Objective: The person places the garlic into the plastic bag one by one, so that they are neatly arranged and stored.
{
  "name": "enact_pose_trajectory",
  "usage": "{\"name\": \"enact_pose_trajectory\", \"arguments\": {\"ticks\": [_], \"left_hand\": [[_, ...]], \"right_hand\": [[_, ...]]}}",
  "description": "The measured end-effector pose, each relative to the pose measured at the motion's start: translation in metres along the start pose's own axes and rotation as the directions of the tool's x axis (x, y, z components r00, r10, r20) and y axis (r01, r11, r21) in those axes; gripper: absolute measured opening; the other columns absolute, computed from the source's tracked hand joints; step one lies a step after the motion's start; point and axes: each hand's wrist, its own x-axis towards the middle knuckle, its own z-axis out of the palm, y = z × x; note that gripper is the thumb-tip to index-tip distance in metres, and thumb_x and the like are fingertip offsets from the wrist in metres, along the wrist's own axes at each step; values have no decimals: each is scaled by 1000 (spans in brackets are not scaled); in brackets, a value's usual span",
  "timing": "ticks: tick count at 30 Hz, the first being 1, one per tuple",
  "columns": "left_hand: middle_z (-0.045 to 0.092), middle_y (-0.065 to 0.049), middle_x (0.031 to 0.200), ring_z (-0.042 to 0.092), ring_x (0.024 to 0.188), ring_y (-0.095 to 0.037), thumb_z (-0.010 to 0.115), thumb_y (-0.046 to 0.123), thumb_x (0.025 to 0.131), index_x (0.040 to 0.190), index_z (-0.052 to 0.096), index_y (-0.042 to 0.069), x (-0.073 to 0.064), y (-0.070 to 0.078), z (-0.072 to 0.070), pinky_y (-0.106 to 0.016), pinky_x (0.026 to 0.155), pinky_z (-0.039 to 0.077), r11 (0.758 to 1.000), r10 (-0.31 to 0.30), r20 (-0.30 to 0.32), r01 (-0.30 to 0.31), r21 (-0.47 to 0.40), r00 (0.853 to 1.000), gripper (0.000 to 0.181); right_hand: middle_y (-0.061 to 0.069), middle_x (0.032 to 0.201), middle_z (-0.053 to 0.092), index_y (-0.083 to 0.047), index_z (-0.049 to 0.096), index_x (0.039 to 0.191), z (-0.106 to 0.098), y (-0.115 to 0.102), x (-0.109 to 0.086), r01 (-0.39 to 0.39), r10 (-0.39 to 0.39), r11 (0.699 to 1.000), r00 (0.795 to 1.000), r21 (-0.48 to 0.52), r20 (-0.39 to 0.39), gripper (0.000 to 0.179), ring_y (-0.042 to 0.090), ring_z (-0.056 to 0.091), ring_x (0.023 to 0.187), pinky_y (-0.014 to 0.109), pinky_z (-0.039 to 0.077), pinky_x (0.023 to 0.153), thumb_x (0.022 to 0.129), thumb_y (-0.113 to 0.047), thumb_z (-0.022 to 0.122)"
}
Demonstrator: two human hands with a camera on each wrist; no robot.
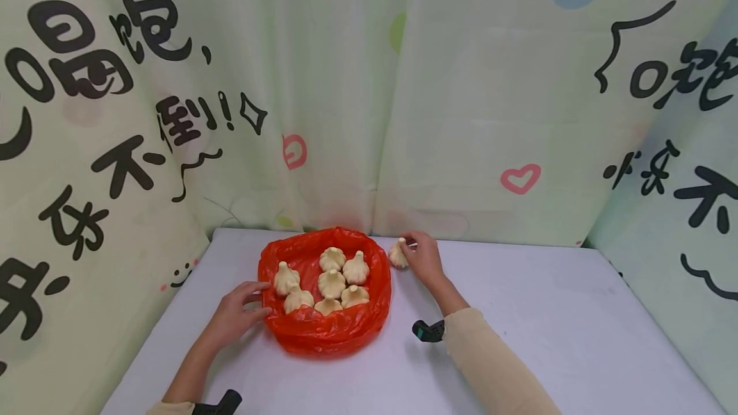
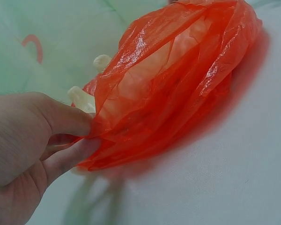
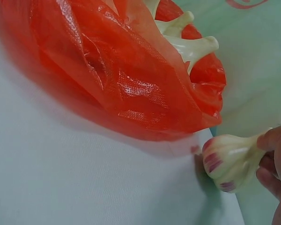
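A red plastic bag (image 1: pixel 340 338) with its rim spread wide stands on the table, and several garlic bulbs (image 1: pixel 331 284) lie inside it. At the bag's left side my left hand (image 1: pixel 239 312) pinches the edge; in the left wrist view the thumb and fingers (image 2: pixel 70 157) close on the thin red film. Just right of the bag, my right hand (image 1: pixel 425 258) holds a single garlic bulb (image 1: pixel 398 253) by its stem. The right wrist view shows that garlic bulb (image 3: pixel 232 161) with purple streaks on its base, apart from the bag.
The white table (image 1: pixel 553 325) extends to the right and in front of the bag. A pale green curtain (image 1: pixel 461 114) printed with black characters and pink hearts hangs along the back and sides. Black wrist straps (image 1: pixel 429 332) sit at the sleeves.
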Motion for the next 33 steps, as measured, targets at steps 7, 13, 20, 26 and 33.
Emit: {"name": "enact_pose_trajectory", "arguments": {"ticks": [7,13,20,26,33], "left_hand": [[52,-18,135,56,120,-39,70,9,86,132,55,10,-1,0,-1,-40,83,60,1000,-6,3,6,12,1000,49],[52,-17,135,56,120,-39,71,9,86,132,55,10,0,2,-3,-40,83,60,1000,9,2,-9,25,1000,49],[51,-18,135,55,120,-41,70,9,86,132,54,9,0,3,-5,-40,82,60,1000,17,7,-17,20,1000,49],[52,-18,134,56,119,-39,71,9,86,132,54,9,-2,1,-2,-39,82,60,1000,20,10,-21,16,1000,49],[52,-18,135,56,120,-40,71,9,86,132,55,9,-2,2,-1,-39,81,60,1000,19,10,-19,13,1000,49]], "right_hand": [[17,103,68,2,68,107,-3,-3,-1,19,-19,1000,1000,-1,-17,19,30,65,96,43,58,87,91,-7,65],[16,104,68,1,68,109,-7,-11,-3,25,-25,999,1000,24,-15,21,29,64,96,42,58,87,90,-7,66],[15,105,68,0,68,109,-11,-26,-6,51,-51,998,999,36,-19,21,29,65,96,43,58,87,91,-10,66],[14,106,68,-2,68,110,-16,-39,-8,90,-90,995,996,37,-16,22,27,65,96,41,59,87,91,-11,67],[12,104,68,-6,68,108,-18,-53,-7,163,-163,986,986,43,-19,19,25,66,95,40,59,84,90,-11,67]]}}
